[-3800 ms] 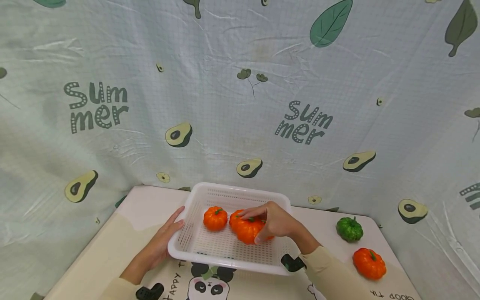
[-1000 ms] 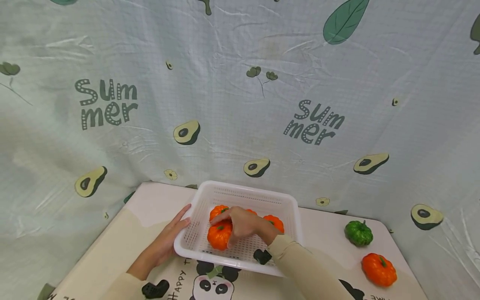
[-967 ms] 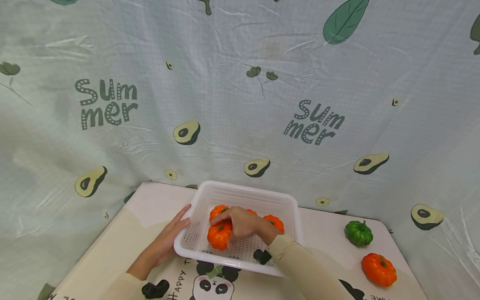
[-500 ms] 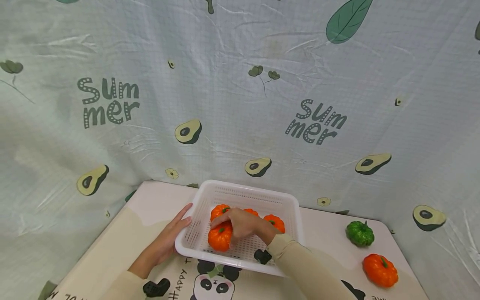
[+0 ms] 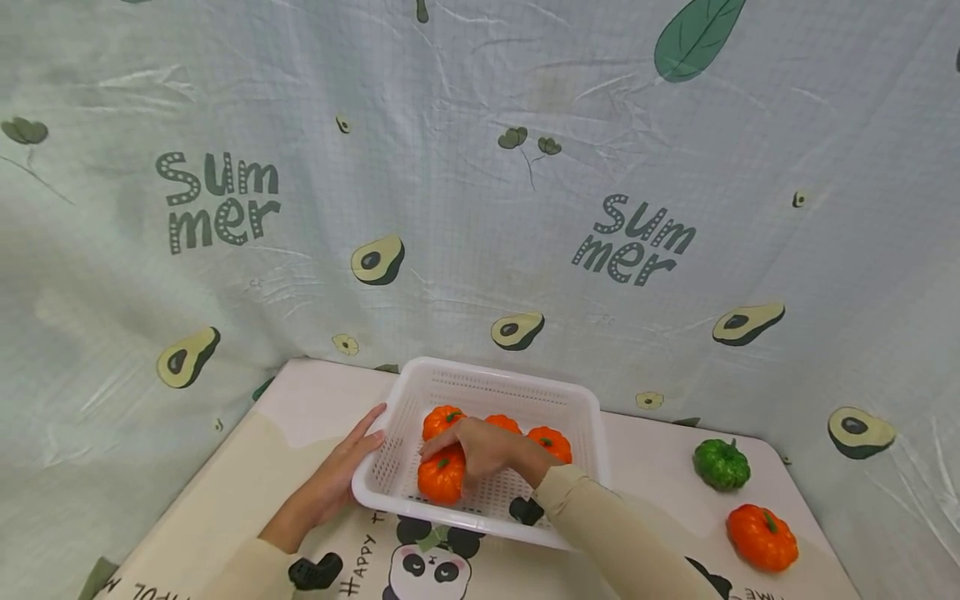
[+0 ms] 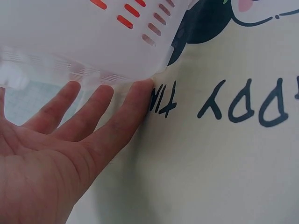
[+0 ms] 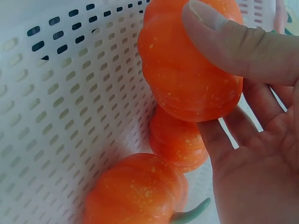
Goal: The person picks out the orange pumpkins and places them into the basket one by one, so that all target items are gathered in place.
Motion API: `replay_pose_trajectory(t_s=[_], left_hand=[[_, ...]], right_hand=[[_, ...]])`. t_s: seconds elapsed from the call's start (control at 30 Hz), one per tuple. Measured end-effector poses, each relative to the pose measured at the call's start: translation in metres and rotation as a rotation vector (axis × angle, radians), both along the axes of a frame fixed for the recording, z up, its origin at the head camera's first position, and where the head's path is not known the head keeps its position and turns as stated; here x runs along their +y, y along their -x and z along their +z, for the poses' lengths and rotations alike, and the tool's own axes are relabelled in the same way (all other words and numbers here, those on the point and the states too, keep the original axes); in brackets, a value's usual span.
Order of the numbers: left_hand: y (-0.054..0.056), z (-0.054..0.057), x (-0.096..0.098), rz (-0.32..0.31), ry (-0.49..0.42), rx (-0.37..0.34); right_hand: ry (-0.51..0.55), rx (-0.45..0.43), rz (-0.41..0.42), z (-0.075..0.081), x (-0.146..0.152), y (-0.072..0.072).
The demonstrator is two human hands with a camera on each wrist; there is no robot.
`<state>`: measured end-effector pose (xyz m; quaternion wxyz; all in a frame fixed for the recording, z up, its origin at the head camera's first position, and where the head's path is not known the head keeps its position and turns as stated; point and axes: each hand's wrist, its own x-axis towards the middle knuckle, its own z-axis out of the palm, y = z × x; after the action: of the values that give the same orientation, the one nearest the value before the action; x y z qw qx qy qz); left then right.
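In the head view my right hand (image 5: 483, 446) grips an orange toy pumpkin (image 5: 440, 477) low in the white plastic basket (image 5: 457, 517), at its front left. The right wrist view shows the thumb across this pumpkin (image 7: 187, 70), with fingers curled round its other side. Three more orange pumpkins sit in the basket: one back left (image 5: 442, 421), one in the middle (image 5: 502, 423) partly behind my hand, and one at right (image 5: 550, 443). My left hand (image 5: 337, 475) is at the basket's left side. Its straight, spread fingers (image 6: 128, 112) touch the basket's outer wall in the left wrist view.
On the table right of the basket lie a green toy pumpkin (image 5: 721, 465) and, nearer, an orange one (image 5: 762, 537). A printed cloth with a panda (image 5: 429, 568) covers the table. A hanging sheet (image 5: 450, 208) with avocado prints closes off the back and sides.
Since the oldest frame, my right hand has carried the pumpkin leftward to the basket's front left. Over the last second both hands stay nearly still; the view shifts slightly.
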<state>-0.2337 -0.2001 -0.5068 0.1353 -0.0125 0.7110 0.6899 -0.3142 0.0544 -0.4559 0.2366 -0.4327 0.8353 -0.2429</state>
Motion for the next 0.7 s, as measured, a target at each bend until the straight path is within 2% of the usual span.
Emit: replay_pose_trajectory(t_s=[0.5,0.7], left_hand=[[0.0003,-0.0010,0.0008,0.003,-0.005,-0.002],[0.0009,-0.0009,0.0008,0.003,-0.001,0.005]], right_hand=[[-0.045,-0.008,-0.005,-0.0032,-0.0001,-0.0009],[-0.066,0.043,0.024,-0.0064,-0.0019,-0.0003]])
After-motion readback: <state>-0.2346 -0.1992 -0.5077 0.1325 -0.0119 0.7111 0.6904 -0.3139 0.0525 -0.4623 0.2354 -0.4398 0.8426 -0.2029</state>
